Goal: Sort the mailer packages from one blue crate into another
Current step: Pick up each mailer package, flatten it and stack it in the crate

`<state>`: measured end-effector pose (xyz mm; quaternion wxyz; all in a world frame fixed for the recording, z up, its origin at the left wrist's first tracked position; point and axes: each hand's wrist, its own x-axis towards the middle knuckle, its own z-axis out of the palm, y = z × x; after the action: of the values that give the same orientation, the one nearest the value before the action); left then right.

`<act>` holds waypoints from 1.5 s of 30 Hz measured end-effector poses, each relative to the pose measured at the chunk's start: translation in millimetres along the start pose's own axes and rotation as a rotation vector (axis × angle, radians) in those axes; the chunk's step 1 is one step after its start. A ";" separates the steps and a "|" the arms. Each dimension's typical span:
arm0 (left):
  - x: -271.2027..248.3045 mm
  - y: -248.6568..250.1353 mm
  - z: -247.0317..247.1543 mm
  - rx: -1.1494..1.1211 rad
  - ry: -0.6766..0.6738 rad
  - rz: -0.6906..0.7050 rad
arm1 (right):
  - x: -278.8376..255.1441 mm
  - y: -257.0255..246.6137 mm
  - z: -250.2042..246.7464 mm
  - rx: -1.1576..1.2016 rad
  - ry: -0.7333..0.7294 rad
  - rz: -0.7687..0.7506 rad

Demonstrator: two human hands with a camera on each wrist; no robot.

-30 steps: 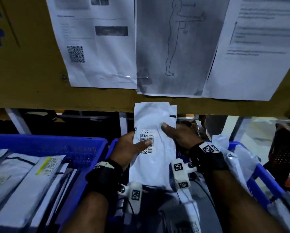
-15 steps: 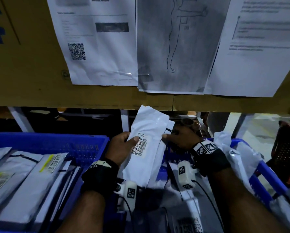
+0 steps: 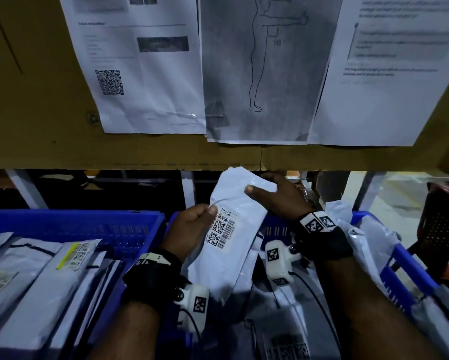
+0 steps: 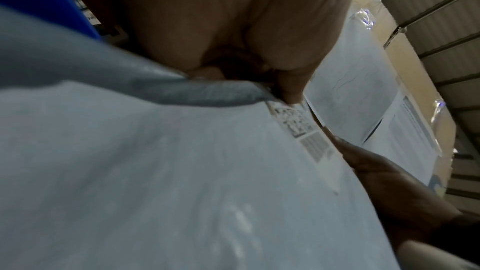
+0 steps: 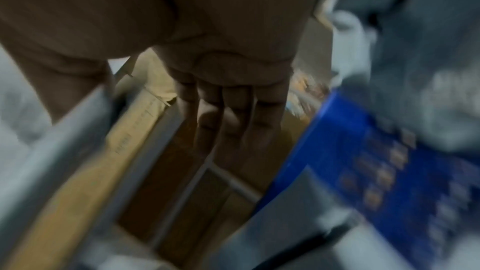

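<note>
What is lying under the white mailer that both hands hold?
Under the white mailer lie more mailers in the right blue crate. The crate floor is covered, so it cannot be seen.

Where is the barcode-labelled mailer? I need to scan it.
Head view, centre: the white mailer is held up between both hands, left hand beside its label, above the right blue crate.
</note>
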<state>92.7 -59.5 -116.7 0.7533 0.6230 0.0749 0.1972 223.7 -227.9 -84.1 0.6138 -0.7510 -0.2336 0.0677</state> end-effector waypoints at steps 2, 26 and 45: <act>-4.4 0.2 2.8 0.001 -0.043 -0.031 | -0.9 -1.9 2.0 0.147 -0.018 0.059; -6.6 8.9 -1.7 0.159 -0.268 -0.114 | -3.3 -13.0 -30.2 0.393 0.200 0.049; 0.6 21.3 5.2 -0.471 0.084 -0.044 | -18.1 -16.0 7.1 0.211 -0.429 0.022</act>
<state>90.7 -60.9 -94.9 0.8780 0.4196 0.0718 0.2187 200.7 -227.2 -73.9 0.6243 -0.6537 -0.3423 0.2566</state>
